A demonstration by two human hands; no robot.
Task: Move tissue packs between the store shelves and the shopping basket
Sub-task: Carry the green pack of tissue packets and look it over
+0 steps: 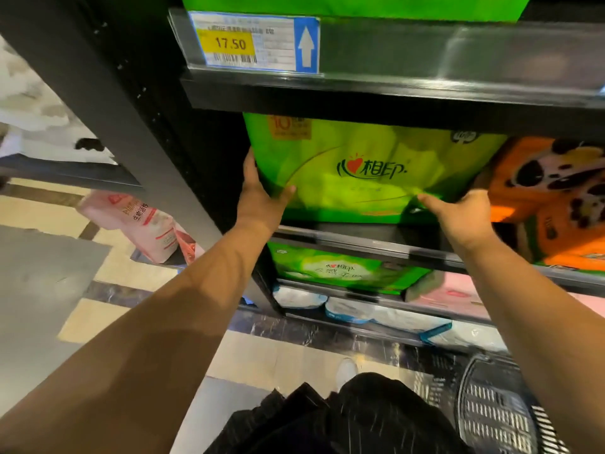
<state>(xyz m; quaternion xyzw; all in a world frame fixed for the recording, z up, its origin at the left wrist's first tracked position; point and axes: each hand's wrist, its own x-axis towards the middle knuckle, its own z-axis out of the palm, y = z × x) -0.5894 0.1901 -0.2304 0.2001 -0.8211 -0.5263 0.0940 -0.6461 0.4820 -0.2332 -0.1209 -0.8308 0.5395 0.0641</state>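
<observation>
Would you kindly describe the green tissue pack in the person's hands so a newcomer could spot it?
On the black shelf unit, find the yellow price tag. Just under that shelf stands a large green tissue pack, gripped by the left hand and right hand. Unlike the orange pack beside it and the green pack below, it carries an orange corner badge.

The green tissue pack (pixel 370 165) fills its bay at frame centre. Directly above is the shelf edge (pixel 393 99); black upright (pixel 137 126) near at left, orange pack (pixel 550 198) close at right. Lower centre: open floor (pixel 278 355).
</observation>
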